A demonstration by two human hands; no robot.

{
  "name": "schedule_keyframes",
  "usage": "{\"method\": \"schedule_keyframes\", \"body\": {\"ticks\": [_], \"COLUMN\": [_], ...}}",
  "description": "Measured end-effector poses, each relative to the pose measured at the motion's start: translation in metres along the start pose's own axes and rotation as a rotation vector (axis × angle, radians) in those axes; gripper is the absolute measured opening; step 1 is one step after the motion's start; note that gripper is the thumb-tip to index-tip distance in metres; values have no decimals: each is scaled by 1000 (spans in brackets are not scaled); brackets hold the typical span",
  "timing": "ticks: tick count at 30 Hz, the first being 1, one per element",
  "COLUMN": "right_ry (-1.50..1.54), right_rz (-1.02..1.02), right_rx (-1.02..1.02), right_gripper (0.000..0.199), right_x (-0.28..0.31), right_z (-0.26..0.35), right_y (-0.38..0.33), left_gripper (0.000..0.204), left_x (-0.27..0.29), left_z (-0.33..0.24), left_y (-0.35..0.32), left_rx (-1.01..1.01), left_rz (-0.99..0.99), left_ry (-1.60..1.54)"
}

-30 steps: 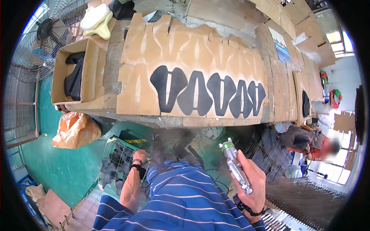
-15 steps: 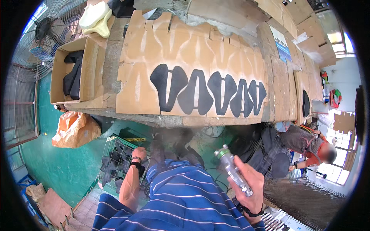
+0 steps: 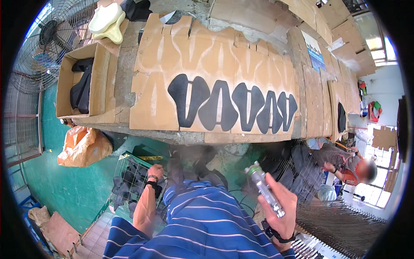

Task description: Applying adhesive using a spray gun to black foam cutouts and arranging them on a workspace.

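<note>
My right hand (image 3: 279, 203) is wrapped round a silver metal spray gun (image 3: 265, 187) with a green ring near its tip, held in front of my body and pointing up and left. My left hand (image 3: 155, 171) is closed at the rim of a green-edged wire basket (image 3: 125, 166); its fingertips are hard to make out. Several dark pieces (image 3: 133, 172) lie inside the basket. Beyond my hands, flat black cut-out pieces (image 3: 220, 105) with slots lie in a row on a cardboard sheet (image 3: 148, 103) marked with pale spray outlines.
A cardboard box (image 3: 97, 82) with black parts stands at the table's left end, below a cream moulded form (image 3: 105, 21). A large fan (image 3: 47, 32) and an orange sack (image 3: 84, 146) are to the left. Rows of metal spikes (image 3: 340, 220) and another person (image 3: 345, 164) are at the right.
The spray gun and my right hand have shifted slightly right. My left hand stays at the basket. At the right, the other person's hand has come up in front of their body.
</note>
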State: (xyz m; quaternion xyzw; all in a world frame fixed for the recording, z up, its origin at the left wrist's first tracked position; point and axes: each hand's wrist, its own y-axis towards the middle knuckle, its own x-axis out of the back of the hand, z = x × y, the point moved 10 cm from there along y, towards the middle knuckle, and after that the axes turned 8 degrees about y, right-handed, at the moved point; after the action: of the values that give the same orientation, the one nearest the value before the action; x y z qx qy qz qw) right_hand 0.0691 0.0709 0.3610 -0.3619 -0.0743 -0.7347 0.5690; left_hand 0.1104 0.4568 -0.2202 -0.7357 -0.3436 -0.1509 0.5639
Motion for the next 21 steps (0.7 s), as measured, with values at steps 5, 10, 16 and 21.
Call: {"method": "schedule_keyframes", "body": {"ticks": [5, 10, 16, 21], "right_ry": [-3, 19, 59, -34], "right_rz": [-138, -128, -138, -90], "right_rx": [131, 147, 50, 81], "right_gripper": [63, 64, 54, 64], "right_x": [12, 8, 10, 14], "right_z": [17, 21, 12, 16], "right_y": [13, 15, 12, 6], "left_gripper": [26, 34, 35, 32], "left_x": [-14, -21, -34, -36], "left_z": [28, 31, 40, 33], "left_y": [7, 11, 15, 15], "left_rx": [26, 26, 98, 87], "left_rz": [9, -13, 41, 79], "left_ry": [-56, -123, -182, -171]}}
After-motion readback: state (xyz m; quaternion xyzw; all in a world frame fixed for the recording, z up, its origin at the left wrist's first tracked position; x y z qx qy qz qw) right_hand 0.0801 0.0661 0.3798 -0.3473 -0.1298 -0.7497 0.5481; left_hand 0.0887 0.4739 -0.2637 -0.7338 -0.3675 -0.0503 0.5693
